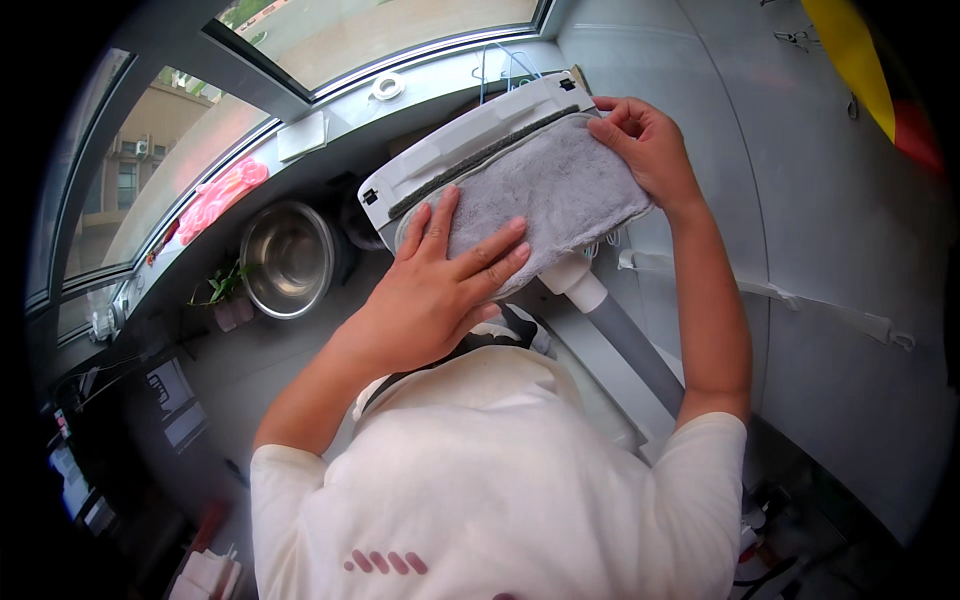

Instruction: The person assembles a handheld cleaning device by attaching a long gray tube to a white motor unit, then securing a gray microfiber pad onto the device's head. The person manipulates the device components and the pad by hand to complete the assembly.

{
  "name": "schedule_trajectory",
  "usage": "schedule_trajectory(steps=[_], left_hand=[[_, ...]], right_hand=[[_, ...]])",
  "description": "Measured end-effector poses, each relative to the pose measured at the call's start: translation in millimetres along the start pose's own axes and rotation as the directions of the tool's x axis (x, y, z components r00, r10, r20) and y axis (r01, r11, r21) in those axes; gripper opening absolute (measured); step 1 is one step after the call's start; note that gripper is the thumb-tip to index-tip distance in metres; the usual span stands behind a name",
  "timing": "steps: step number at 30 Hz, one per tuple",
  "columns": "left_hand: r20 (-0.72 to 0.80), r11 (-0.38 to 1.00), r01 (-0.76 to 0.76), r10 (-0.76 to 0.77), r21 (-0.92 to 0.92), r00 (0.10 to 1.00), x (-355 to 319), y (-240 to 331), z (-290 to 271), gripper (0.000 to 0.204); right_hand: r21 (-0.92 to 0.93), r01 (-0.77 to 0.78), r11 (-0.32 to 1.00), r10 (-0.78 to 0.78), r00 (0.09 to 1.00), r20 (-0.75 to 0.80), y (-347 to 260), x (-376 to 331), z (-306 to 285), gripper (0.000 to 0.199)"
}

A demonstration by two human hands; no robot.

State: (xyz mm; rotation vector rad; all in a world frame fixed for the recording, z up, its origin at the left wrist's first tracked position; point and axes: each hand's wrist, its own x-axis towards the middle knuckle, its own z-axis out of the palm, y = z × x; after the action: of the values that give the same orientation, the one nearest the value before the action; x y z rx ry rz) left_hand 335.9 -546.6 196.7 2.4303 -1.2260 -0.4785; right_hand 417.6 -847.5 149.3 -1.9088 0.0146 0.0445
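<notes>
The grey plush mop pad (pixel 560 175) lies across the upturned white mop head (pixel 470 135), in front of the person's chest, with a dark grey strip (pixel 490 160) left bare along the head's far edge. To seat it well, I would keep the pad's long edge parallel to that strip, draw the corner outward until the nap lies without folds, then press from the middle toward both ends so that neither end lifts. The head slants, its right end farther from the body, and the pale joint (pixel 570 278) joins it to a grey tube (pixel 635 345), so it may swivel under uneven pressure; steady, balanced pushing should serve best. The left hand (pixel 425 295) rests palm down over the pad's near left part, fingers spread and reaching forward, its grip wide and clasping nothing. The right hand (pixel 650 150) is at the far right corner, wrist bent inward, its grip narrow: thumb on the pad's edge, fingers curled by it, apparently pinching the fabric. The left forearm slants in from the lower left; the right one rises steeply, passing over the tube.
</notes>
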Motion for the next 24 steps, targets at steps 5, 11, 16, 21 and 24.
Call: schedule_trajectory(steps=[5,11,16,21,24], left_hand=[[-0.010,1.000,0.008,-0.008,-0.001,1.000,3,-2,0,0.056],[-0.070,1.000,-0.004,0.002,-0.024,0.998,0,-1,3,0.058],[-0.149,0.996,-0.073,0.079,0.048,0.986,2,2,9,0.068],[-0.131,0.999,-0.021,0.026,0.036,0.991,3,5,12,0.066],[-0.107,1.000,0.007,-0.008,-0.013,0.994,2,4,10,0.062]], right_hand=[[-0.424,0.121,0.897,-0.239,0.942,-0.236,-21,-7,8,0.024],[-0.455,0.833,0.316,-0.760,0.509,0.404,-63,-58,2,0.016],[-0.378,0.899,0.220,-0.709,0.414,0.571,-44,-79,1,0.014],[-0.389,0.901,0.194,-0.725,0.399,0.562,-37,-79,2,0.020],[-0.419,0.893,0.167,-0.737,0.395,0.548,-33,-80,4,0.020]])
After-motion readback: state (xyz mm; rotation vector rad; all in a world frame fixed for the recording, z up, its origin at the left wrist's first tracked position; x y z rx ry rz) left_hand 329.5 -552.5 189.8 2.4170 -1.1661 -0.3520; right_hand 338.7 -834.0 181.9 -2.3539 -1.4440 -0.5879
